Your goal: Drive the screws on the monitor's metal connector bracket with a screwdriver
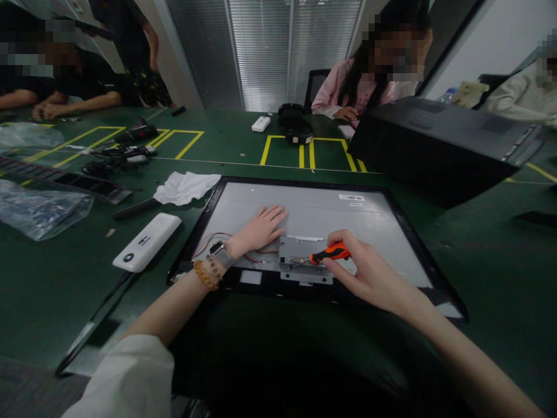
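A flat display panel (313, 209) with a black frame and a grey metal back lies on the green table in front of me. My left hand (259, 229) rests on the metal back with its fingers spread. Under its wrist run thin coloured wires (213, 238). My right hand (361, 267) grips an orange and black screwdriver (331, 252) by its handle. The screwdriver lies at a low slant over a small metal bracket (300, 277) at the panel's near edge. Whether its tip touches a screw is too small to tell.
Left of the panel are a white power bank (148, 242) with a cable, a crumpled white tissue (187, 187) and plastic bags (43, 206). A large black casing (435, 145) stands at the right. Across the table sits a person in pink (331, 87); others are at the left.
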A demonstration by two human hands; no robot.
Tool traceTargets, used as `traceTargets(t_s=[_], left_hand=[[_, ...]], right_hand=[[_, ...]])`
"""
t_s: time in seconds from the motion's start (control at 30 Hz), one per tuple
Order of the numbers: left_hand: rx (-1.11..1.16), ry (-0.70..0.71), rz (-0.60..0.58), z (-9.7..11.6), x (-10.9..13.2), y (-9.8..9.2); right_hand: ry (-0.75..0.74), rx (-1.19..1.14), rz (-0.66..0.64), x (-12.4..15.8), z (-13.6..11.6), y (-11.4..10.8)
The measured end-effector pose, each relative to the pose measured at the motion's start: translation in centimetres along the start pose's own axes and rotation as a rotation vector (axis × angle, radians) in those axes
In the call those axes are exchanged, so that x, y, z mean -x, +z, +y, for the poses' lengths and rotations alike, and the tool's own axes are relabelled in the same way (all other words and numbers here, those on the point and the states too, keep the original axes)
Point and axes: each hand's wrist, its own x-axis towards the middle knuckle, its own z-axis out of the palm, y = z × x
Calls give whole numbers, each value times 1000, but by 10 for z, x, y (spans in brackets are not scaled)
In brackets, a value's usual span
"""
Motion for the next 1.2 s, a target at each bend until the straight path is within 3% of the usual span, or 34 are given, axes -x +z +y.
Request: traceTargets(t_s=[0.5, 0.77, 0.93, 1.03, 1.2], left_hand=[[5, 6, 4, -1, 0, 0], [2, 7, 11, -2, 0, 3], [15, 10, 30, -6, -1, 8], [27, 8, 30, -8, -1, 9], [29, 4, 13, -7, -1, 7]], right_hand=[[-1, 3, 43, 2, 7, 6], [-9, -201, -2, -2, 8, 1], [-11, -353, 136, -1, 12, -14], [-20, -272, 201, 0, 16, -25], [-2, -113, 136, 0, 19, -32]])
